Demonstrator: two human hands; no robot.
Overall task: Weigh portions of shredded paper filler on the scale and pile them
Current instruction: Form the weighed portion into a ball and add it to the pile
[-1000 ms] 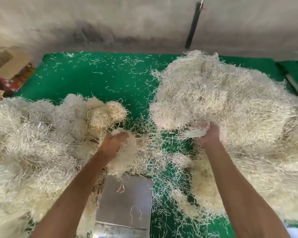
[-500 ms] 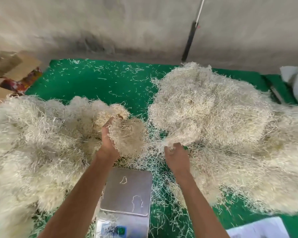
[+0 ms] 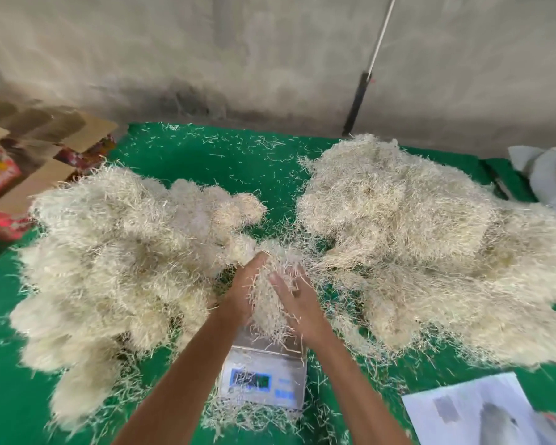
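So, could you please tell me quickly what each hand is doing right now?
Left hand: holding the clump of shredded paper over the scale.
Right hand: holding the same clump.

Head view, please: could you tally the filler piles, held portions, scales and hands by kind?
Filler piles: 2, left pile and right pile
Held portion: 1
Scale: 1
Hands: 2, left hand and right hand
Total: 6

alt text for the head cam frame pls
Both hands, left hand and right hand, cup a clump of shredded paper over the scale, between two big filler piles, left pile and right pile, on a green mat.
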